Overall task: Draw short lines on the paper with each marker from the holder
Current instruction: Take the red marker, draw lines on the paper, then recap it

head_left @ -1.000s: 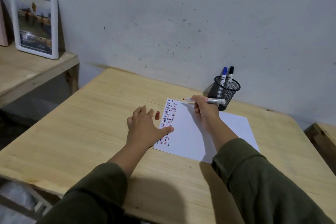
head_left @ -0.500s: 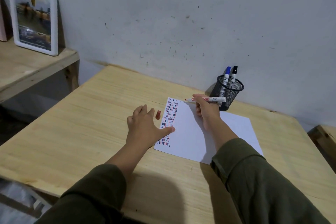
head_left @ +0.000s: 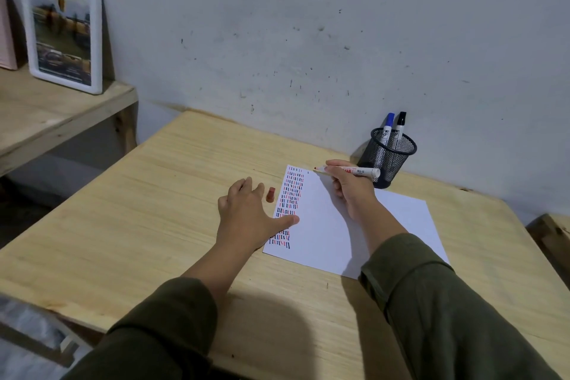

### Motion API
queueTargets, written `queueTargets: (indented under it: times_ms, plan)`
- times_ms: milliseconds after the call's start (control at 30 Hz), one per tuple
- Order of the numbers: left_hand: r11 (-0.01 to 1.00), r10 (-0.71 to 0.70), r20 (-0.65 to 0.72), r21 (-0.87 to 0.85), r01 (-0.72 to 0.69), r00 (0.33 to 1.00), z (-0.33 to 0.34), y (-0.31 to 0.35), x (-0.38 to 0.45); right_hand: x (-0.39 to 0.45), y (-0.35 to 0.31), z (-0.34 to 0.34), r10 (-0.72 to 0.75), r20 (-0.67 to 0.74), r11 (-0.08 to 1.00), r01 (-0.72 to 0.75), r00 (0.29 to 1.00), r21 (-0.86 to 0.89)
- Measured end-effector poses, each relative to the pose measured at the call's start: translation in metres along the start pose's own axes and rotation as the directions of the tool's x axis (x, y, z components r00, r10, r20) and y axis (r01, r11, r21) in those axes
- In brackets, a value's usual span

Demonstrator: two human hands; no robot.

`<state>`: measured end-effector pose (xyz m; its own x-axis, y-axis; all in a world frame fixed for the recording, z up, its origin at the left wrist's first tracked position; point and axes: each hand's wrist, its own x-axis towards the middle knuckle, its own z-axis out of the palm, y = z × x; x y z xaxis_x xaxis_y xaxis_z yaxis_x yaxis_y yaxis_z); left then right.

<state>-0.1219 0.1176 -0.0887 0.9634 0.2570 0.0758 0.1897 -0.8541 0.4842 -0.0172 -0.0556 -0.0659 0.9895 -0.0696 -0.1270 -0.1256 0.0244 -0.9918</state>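
A white sheet of paper lies on the wooden table, with columns of short red, blue and black lines down its left side. My right hand grips an uncapped red marker, tip pointing left just above the paper's top edge. My left hand rests flat on the table, fingers spread, thumb pressing the paper's left edge. The red cap lies on the table between my left fingers and the paper. A black mesh holder behind the paper holds a blue marker and a black marker.
The holder stands against the grey wall at the table's far edge. A lower wooden shelf at the left carries a white framed picture. Another wooden piece shows at the far right.
The marker tip has stayed near the paper's top edge, shifting only slightly. My left hand has kept its place on the paper's edge.
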Motion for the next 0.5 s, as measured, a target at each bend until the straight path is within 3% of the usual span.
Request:
queueTargets:
  times_ms: [500]
  plan:
    - [1.000,-0.001,0.007,0.008,0.001,1.000,0.0003,0.0003,0.0005,-0.0028,-0.0047,0.0011,0.005,0.057,0.998,-0.001,0.998,-0.060]
